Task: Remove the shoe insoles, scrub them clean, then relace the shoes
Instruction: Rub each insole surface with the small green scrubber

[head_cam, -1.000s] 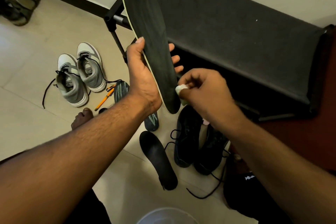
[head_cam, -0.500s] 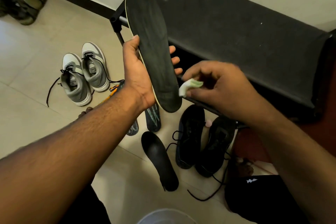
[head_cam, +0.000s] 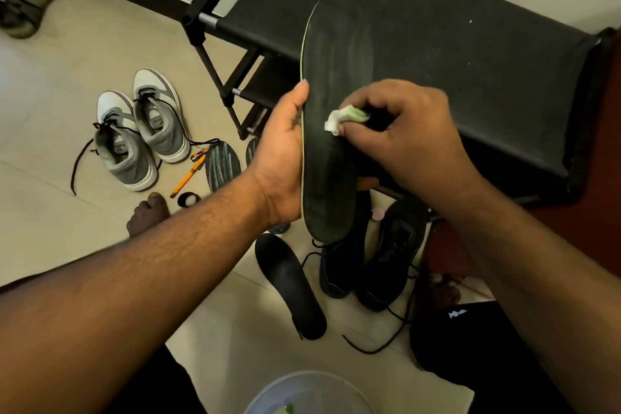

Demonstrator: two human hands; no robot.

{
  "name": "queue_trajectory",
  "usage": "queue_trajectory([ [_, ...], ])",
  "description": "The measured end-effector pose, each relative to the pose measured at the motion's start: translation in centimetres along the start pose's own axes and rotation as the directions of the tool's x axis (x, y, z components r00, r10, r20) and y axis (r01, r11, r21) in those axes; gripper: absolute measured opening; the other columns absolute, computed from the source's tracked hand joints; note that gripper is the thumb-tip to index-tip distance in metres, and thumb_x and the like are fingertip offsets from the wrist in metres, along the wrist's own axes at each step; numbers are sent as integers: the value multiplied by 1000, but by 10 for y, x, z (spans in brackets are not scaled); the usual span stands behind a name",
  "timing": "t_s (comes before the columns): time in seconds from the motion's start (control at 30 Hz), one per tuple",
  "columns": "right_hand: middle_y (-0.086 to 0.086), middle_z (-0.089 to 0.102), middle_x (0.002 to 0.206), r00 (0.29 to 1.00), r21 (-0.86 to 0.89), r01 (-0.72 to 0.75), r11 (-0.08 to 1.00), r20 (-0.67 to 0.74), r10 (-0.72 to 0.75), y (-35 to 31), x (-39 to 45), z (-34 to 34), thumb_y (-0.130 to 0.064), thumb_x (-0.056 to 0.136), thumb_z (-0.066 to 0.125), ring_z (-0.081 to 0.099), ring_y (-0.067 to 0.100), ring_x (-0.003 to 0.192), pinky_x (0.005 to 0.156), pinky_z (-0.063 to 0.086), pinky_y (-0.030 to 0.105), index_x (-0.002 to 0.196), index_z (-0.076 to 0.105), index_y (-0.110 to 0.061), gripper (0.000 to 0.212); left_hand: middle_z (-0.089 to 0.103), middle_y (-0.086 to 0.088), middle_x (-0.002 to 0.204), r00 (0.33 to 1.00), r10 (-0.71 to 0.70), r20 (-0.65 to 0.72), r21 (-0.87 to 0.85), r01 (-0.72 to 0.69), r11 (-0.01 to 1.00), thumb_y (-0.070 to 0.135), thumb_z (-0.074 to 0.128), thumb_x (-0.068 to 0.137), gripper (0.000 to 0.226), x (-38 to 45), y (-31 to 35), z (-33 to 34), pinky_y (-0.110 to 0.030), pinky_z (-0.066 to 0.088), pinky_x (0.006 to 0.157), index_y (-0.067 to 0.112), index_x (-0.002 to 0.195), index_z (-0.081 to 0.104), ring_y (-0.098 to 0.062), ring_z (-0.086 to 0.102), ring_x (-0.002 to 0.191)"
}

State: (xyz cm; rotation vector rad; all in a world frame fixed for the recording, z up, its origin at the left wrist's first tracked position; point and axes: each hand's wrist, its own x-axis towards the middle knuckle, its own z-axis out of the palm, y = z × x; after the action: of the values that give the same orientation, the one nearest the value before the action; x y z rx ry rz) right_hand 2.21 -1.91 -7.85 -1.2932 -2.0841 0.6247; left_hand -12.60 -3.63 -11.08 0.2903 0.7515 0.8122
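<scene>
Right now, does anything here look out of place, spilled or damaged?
Nothing is spilled or visibly damaged. The only untidy bits suit the job: loose laces trail from the black shoes and grey shoes, and spare insoles lie on the floor. The left hand holds an insole while the right hand presses a cloth on it.

- The held insole [head_cam: 331,131] stands between both hands, left hand [head_cam: 282,158] on its left edge, right hand [head_cam: 400,131] at its right.
- A second insole [head_cam: 290,286] lies on the floor [head_cam: 67,54] below, just left of the shoe pair [head_cam: 369,259].
- Another shoe pair [head_cam: 141,131] sits far left.
</scene>
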Motion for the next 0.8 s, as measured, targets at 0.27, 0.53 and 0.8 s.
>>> queue_trajectory([
  [0.27, -10, 70, 84, 798, 172, -5, 985, 594, -100, -20, -11, 2, -13, 80, 75, 64, 3, 83, 72, 52, 19, 90, 74, -16, 10, 68, -17, 119, 979, 91, -183, -63, -104, 993, 63, 29, 98, 71, 1, 23, -8, -45, 57, 86, 10, 135, 57, -31, 68, 98],
  [0.53, -10, 67, 85, 999, 49, -44, 998, -8, 45, -1, -1, 3, -17, 80, 74, 62, 4, 83, 79, 50, 23, 88, 73, -16, 8, 65, -13, 126, 999, -45, 1, -16, 45, 999, 65, 25, 97, 68, -2, -6, 2, -51, 47, 102, 17, 123, 64, -30, 62, 113],
  [0.8, -9, 68, 81, 867, 159, 112, 981, 466, -175, -20, -11, 8, -17, 78, 77, 59, 4, 79, 75, 48, 22, 91, 76, -16, 13, 71, -16, 111, 993, 17, -121, -59, -25, 998, 64, 33, 97, 70, 2, 20, -8, -38, 57, 86, 8, 123, 65, -27, 69, 95],
])
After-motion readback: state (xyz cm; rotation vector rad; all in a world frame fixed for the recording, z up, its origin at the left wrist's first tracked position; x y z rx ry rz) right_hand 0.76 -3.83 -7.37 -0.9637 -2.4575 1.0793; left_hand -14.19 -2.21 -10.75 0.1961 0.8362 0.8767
